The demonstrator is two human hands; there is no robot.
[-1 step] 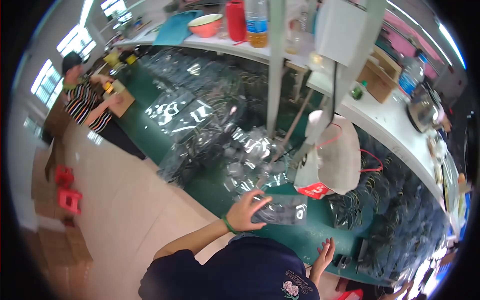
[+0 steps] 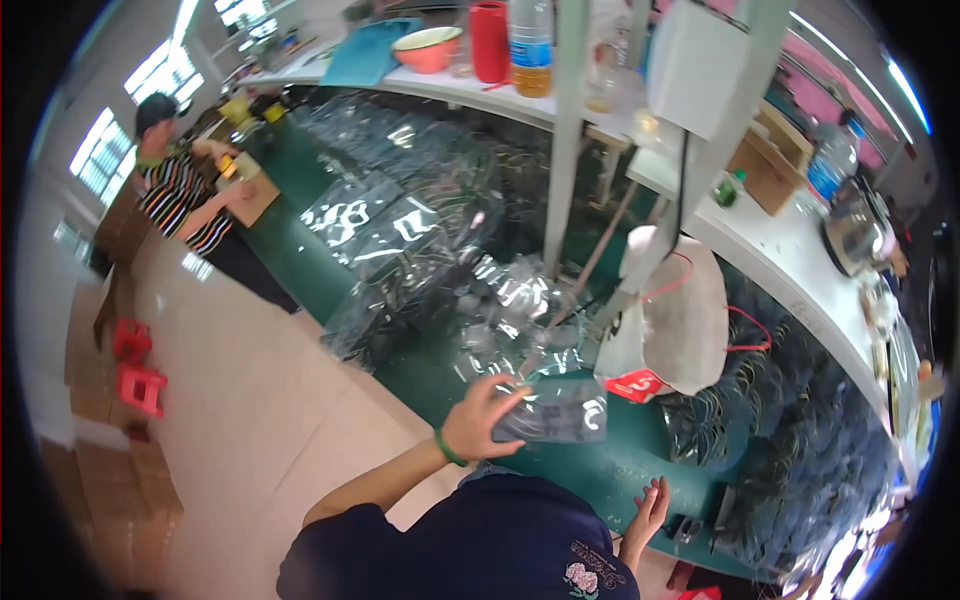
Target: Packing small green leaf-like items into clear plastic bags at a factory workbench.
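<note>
The left hand [image 2: 476, 422] is gripping the left end of a clear plastic bag [image 2: 562, 412] with dark contents, thumb and fingers parting around its edge; the bag is extending rightward from this grip over the green tabletop [image 2: 570, 465]. Right of the grip and nearer the body, the right hand [image 2: 648, 512] is hanging with fingers loosely open. Just beyond the grip, clear plastic packets [image 2: 525, 297] are lying heaped; beyond and rightward, a white carrier bag [image 2: 622, 350] with red handles is gaping.
</note>
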